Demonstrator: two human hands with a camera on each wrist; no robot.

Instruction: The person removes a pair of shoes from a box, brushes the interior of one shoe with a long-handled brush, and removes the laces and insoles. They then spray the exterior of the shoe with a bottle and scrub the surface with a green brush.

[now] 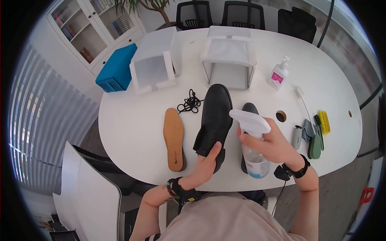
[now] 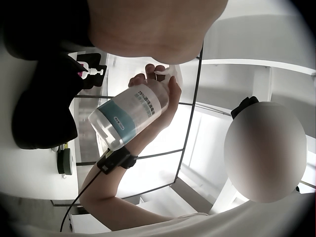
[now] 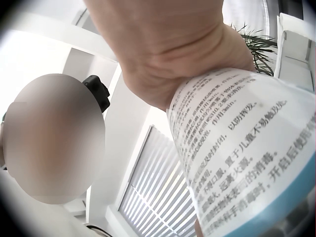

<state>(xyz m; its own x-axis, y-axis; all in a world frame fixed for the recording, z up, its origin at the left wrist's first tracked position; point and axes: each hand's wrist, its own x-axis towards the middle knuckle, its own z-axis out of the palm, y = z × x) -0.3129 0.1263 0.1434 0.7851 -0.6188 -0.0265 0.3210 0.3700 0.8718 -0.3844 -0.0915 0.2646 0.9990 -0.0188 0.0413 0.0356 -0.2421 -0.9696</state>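
A black leather shoe is held by the heel end in my left hand, toe pointing away, its laces out. My right hand grips a clear spray bottle with a white trigger head, just right of the shoe. In the left wrist view, fingers curl round the neck of the bottle; its label fills much of the right wrist view. Behind the bottle lies a dark shoe-shaped piece, mostly hidden. A tan insole and a tangled black shoelace lie to the left.
Two clear-fronted boxes and a blue case stand at the back of the white table. On the right are a pump bottle, a white brush, a yellow brush and a green-handled brush.
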